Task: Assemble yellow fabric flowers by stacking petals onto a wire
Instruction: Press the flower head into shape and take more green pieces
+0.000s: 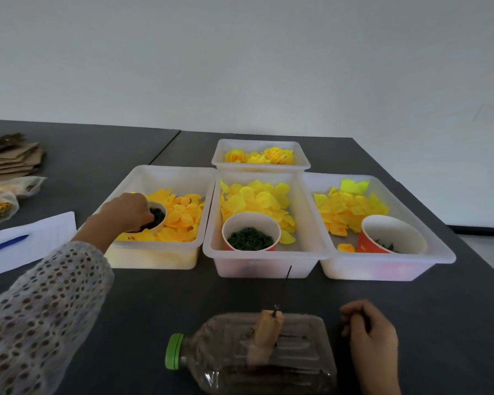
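Note:
A thin dark wire (285, 286) stands upright from a tan holder (267, 329) on a clear plastic bottle (297, 354) that lies on its side near me. Three white bins hold loose yellow petals: left (183, 216), middle (254, 196) and right (345, 208). Each bin also holds a paper cup of dark green pieces. My left hand (123, 210) reaches into the left bin's cup (162, 208), and its fingertips are hidden among the green pieces. My right hand (368, 334) rests on the table right of the bottle, fingers loosely curled, with nothing plainly in it.
A smaller bin (261, 166) at the back holds finished yellow flowers (274, 155). On the left lie stacked cardboard (9, 158), bagged flowers (0, 208) and white paper (40, 238) with a blue pen (6, 244). The dark table (154, 303) ends along the right.

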A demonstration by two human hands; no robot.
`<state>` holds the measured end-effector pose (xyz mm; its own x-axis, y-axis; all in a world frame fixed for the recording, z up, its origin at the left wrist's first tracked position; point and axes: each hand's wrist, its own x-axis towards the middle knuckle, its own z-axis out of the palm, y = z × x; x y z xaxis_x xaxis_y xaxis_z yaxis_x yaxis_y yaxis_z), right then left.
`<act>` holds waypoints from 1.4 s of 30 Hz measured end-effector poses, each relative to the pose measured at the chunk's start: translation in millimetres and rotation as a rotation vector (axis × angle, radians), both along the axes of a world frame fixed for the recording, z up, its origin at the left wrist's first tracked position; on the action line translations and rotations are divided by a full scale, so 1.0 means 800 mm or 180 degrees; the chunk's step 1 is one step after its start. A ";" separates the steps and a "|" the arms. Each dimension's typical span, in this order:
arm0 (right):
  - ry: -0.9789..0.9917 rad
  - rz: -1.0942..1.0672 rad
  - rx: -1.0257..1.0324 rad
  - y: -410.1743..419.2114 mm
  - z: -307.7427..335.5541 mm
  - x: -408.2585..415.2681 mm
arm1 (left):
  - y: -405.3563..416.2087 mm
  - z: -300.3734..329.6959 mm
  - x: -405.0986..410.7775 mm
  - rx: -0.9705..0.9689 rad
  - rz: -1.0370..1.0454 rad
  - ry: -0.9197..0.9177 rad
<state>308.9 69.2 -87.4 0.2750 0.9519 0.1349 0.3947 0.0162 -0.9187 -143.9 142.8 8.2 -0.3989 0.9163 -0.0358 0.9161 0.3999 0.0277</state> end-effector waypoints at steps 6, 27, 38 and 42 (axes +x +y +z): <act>0.0019 -0.0005 -0.0067 0.002 -0.001 0.000 | 0.000 -0.009 -0.013 -0.0075 -0.0236 0.0033; 0.0023 0.0096 -0.0221 -0.001 -0.002 0.002 | -0.126 0.060 0.251 0.1273 -0.2526 -0.3952; -0.0005 0.0124 -0.0135 -0.001 -0.003 0.002 | -0.121 0.057 0.281 0.1175 -0.2590 -0.3691; -0.0010 0.0110 -0.0121 -0.001 -0.004 0.002 | -0.122 0.063 0.274 0.1278 -0.2642 -0.3575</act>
<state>310.2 68.8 -90.8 0.2413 0.9654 0.0992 0.3973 -0.0050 -0.9177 75.5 45.1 58.5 0.3057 0.8881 0.3433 0.2956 -0.4313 0.8524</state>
